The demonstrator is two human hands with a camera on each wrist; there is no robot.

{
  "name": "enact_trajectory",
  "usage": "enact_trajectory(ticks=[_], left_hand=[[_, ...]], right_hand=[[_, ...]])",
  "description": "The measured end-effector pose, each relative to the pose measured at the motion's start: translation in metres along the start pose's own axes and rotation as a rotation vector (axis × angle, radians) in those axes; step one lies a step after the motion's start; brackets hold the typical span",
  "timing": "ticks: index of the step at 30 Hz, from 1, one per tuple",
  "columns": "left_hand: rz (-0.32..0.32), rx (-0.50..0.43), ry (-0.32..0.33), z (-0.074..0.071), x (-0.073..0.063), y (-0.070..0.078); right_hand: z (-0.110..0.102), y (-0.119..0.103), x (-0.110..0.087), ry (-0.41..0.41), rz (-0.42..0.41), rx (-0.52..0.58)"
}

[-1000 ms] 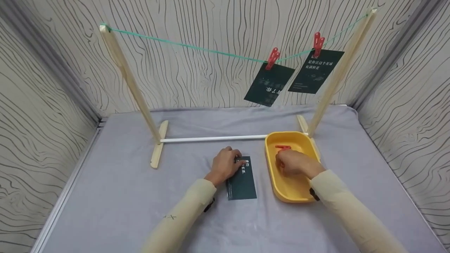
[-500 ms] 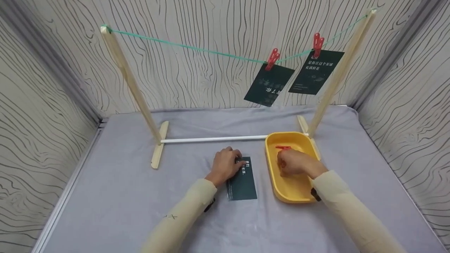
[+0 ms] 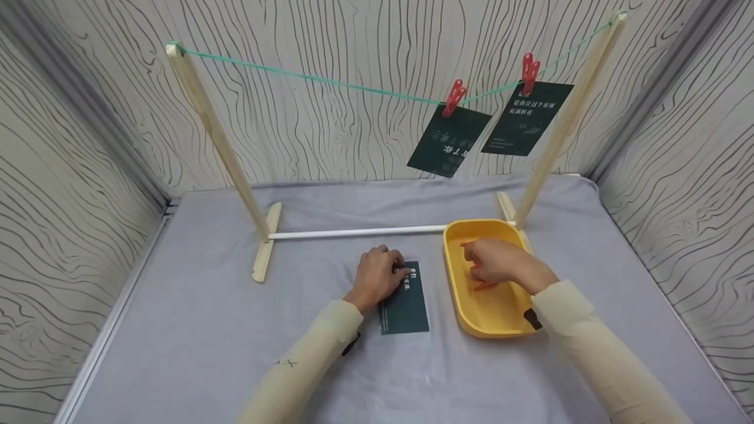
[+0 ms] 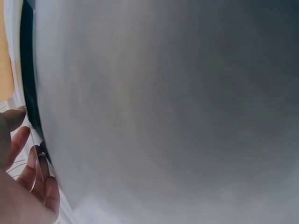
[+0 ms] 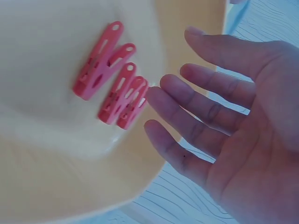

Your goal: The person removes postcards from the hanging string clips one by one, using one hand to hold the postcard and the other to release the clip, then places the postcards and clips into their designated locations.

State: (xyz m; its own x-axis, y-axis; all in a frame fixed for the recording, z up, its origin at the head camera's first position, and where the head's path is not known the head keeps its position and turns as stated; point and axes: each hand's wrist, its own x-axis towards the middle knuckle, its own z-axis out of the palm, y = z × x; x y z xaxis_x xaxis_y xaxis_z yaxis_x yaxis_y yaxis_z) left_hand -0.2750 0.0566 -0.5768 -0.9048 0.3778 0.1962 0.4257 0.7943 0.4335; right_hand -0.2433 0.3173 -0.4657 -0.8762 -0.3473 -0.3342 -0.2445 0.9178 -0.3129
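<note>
My left hand [image 3: 377,277] is at the upper left of a dark green card [image 3: 406,309] with white lettering that lies on the cloth. Its thumb is on the card and its fingers curl at the edge, pinching it; in the left wrist view the left hand [image 4: 28,172] shows at the card's end [image 4: 28,65]. Over the yellow tray [image 3: 465,321], my right hand [image 3: 503,262] hovers with its fingers loosely spread. The right wrist view has this right hand [image 5: 224,112] holding nothing, beside several red clothespins [image 5: 96,65] on the tray's floor. The hand partly hides them in the head view.
A green line [image 3: 318,78] runs between two wooden posts [image 3: 218,141]. Two dark cards hang near its right end, a tilted one [image 3: 450,141] and another [image 3: 527,121], each by a red clothespin [image 3: 453,99]. A white rod [image 3: 359,232] joins the feet, behind the tray.
My right hand has risen slightly inside the tray and its fingers have loosened, so red clothespins show beneath it. The left hand has stayed on the card.
</note>
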Motion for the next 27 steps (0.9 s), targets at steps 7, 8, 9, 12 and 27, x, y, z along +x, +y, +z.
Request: enact_trajectory(ticks=[7, 8, 9, 12, 27], left_hand=[[-0.005, -0.007, -0.004, 0.001, -0.001, 0.001], [-0.007, -0.008, -0.006, 0.001, -0.001, 0.002], [-0.01, -0.009, -0.008, 0.0, -0.001, 0.002], [-0.019, -0.006, -0.023, -0.002, 0.0, 0.003], [0.011, -0.082, -0.036, -0.014, 0.005, 0.002]], right_hand=[[-0.006, -0.007, -0.004, -0.016, 0.057, 0.025], [-0.007, -0.007, -0.004, -0.01, 0.057, 0.02], [-0.007, -0.008, -0.005, -0.005, 0.053, 0.016], [-0.009, -0.009, -0.006, 0.009, 0.044, 0.019], [-0.025, -0.014, -0.015, 0.1, 0.022, 0.094]])
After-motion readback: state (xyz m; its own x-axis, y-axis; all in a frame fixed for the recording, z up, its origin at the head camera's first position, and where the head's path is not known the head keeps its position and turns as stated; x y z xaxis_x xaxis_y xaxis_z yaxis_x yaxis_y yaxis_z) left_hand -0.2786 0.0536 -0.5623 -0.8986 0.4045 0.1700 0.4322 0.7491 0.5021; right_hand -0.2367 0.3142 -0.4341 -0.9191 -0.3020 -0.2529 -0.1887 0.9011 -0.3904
